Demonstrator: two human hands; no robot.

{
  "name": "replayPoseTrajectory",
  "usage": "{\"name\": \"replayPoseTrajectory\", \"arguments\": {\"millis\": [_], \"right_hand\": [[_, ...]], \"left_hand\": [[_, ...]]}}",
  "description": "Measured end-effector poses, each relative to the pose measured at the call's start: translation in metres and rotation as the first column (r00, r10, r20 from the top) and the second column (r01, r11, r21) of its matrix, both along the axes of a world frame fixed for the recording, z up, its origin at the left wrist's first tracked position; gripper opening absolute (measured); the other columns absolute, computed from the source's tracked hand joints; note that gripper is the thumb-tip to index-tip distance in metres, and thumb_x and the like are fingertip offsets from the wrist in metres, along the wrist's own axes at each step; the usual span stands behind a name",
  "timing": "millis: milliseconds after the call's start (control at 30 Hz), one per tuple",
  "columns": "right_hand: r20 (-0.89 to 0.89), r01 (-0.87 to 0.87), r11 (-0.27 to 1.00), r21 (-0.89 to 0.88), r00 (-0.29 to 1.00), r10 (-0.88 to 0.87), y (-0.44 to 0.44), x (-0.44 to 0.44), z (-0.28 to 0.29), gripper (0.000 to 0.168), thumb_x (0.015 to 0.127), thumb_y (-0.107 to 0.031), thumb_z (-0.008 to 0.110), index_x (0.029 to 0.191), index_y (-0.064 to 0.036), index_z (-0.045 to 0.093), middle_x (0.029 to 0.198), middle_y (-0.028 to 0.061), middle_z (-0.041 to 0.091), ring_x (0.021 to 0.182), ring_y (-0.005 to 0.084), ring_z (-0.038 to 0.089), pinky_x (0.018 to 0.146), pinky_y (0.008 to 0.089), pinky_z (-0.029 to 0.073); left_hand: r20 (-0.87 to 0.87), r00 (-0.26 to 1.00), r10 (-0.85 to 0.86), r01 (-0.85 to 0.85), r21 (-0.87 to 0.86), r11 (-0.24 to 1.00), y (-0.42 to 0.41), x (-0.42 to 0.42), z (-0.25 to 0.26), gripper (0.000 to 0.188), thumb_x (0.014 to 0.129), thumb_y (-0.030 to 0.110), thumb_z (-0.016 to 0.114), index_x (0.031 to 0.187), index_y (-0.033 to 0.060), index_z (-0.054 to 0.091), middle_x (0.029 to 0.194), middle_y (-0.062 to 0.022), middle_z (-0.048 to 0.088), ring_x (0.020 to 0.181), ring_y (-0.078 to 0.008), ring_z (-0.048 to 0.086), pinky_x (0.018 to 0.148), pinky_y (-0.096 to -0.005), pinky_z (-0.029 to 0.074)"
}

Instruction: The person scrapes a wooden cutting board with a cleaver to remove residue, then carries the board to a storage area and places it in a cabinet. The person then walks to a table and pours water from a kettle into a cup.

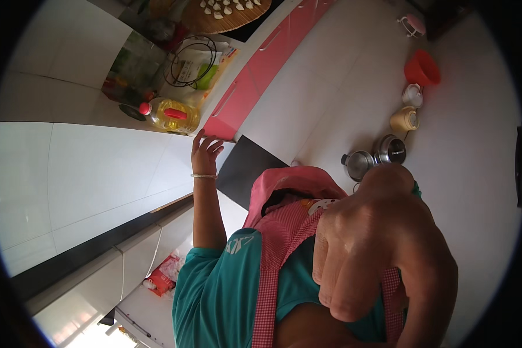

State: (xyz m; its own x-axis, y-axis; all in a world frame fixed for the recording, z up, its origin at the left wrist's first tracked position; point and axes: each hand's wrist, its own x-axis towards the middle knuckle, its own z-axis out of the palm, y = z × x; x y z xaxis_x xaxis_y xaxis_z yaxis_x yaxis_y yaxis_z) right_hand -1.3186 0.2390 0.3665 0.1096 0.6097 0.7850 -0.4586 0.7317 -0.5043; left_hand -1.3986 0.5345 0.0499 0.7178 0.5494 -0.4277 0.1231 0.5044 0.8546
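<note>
My left hand [207,155], with a bracelet at the wrist, is raised beside the corner of a counter. Its fingers are apart and hold nothing. Just beyond the fingertips stands a clear bottle of yellow oil [174,115] with a red cap and red handle. Pink drawer fronts [232,104] run along the counter. Very close to the camera, my right hand [369,243] shows its back, with several fingers curled downward. One digit runs off the lower edge, so whatever it touches is hidden. Behind it are a pink checked apron [282,222] and a teal shirt [217,282].
Several white dumplings lie on a round wooden board [226,21]. A black wire rack [191,61] rests over packets on the counter. Along the wall on the floor are steel pots [360,165], a cream lidded container [403,121] and a red tub [422,68]. A dark mat [248,165] lies near the cabinet.
</note>
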Motion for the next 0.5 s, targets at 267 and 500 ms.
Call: {"name": "replayPoseTrajectory", "arguments": {"millis": [267,500], "right_hand": [[-0.072,-0.069,0.997,0.035,0.995,0.071,0.046,-0.012,0.000,0.024,0.088,-0.007,0.064,0.112,-0.009,0.068,0.053,0.0044,0.045,0.031,0.0054,0.038,0.029,0.0185,0.024],[0.080,-0.040,0.999,-0.014,0.996,0.041,0.074,-0.006,-0.007,0.028,0.083,-0.003,0.062,0.107,-0.017,0.063,0.065,0.0080,0.045,0.044,0.0098,0.043,0.035,0.0213,0.030]], "left_hand": [[0.063,0.988,0.144,-0.147,0.048,0.988,0.039,0.010,0.000,0.066,0.089,0.003,0.052,0.146,0.0195,0.023,0.111,-0.0159,0.060,0.085,-0.0262,0.066,0.073,-0.0379,0.054],[0.103,0.994,0.046,-0.044,-0.017,0.999,0.064,0.028,0.009,0.074,0.087,0.003,0.052,0.149,0.0209,0.016,0.112,-0.0137,0.059,0.085,-0.0257,0.066,0.071,-0.0379,0.055]]}}
